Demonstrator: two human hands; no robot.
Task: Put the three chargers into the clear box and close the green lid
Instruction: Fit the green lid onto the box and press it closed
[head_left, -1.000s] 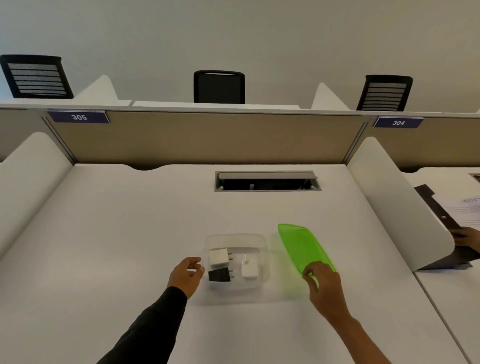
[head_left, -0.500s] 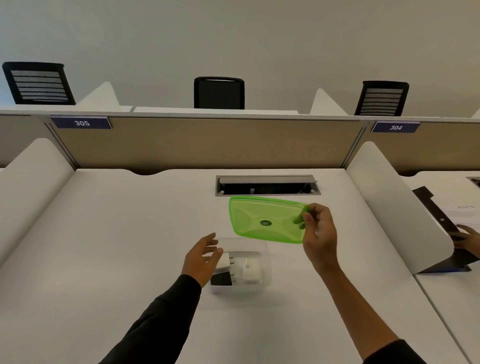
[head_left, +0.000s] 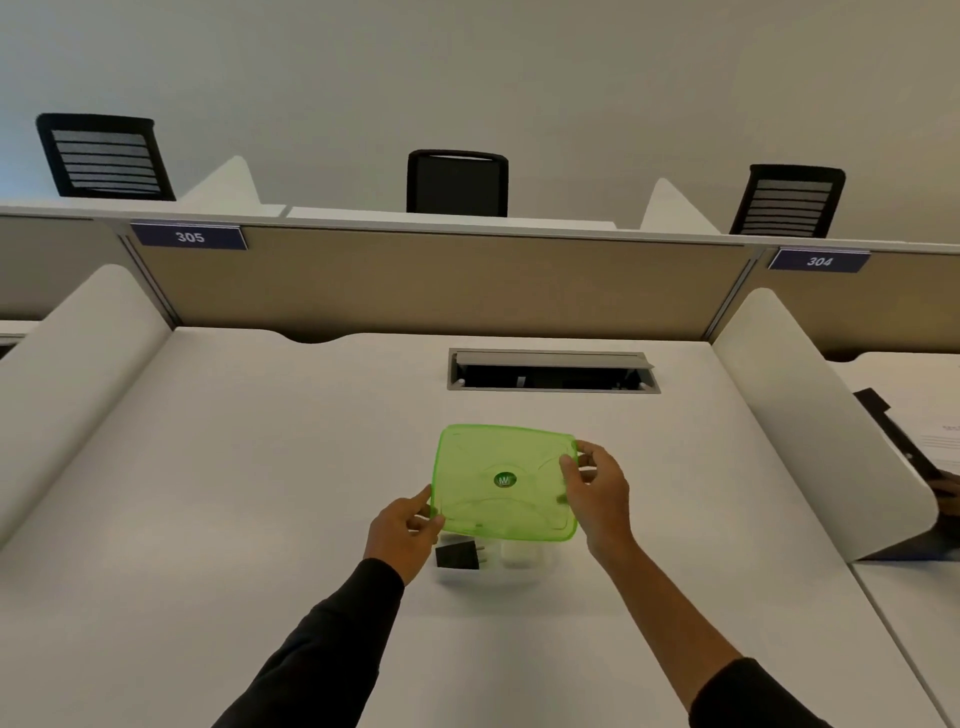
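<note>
The translucent green rectangular plastic lid (head_left: 503, 480) was held over the clear plastic box (head_left: 519, 564), tilted toward the camera, long axis left-right, left hand (head_left: 402, 532) and right hand (head_left: 597, 493) gripping its ends.

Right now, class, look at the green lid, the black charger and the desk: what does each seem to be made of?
Green lid: translucent, glossy plastic, likely; the fingers of the right hand show dimly through it. Black charger: opaque matte plastic, apparently, with small metal-looking prongs. Desk: smooth white laminate or similar; even, low sheen, no grain.
</note>
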